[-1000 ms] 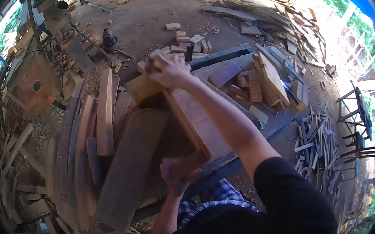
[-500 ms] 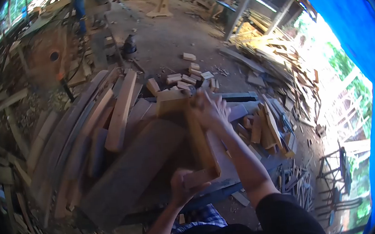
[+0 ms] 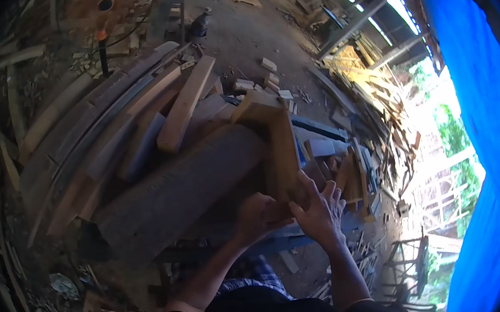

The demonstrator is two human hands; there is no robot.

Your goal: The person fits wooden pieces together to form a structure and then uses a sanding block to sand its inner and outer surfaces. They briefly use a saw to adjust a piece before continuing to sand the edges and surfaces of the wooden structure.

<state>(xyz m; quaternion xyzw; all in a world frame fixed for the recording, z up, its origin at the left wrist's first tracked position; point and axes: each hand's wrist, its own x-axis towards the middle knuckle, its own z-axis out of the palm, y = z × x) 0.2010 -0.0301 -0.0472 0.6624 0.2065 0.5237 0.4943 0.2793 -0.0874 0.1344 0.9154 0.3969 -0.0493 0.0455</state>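
A wooden frame (image 3: 282,146) of a long board with a short piece at each end stands on the work surface ahead of me. My left hand (image 3: 256,216) is closed around the short piece at its near end. At the near corner, my right hand (image 3: 318,209) holds the edge between thumb and index finger, its other fingers partly spread. The frame's far end piece (image 3: 254,105) points to the left. Beside the frame on the left lies a wide dark plank (image 3: 186,187). Both hands cover much of the near joint.
Long timber pieces (image 3: 187,105) lie to the left. Small wood blocks (image 3: 269,81) lie beyond the frame, and offcuts (image 3: 346,176) are heaped on the right. A blue tarp (image 3: 470,102) hangs at the far right. Scrap wood (image 3: 370,82) litters the ground.
My right hand has come back from the frame's far corner to its near corner. My left hand stays on the near end piece. The view has shifted, and the frame appears farther right.
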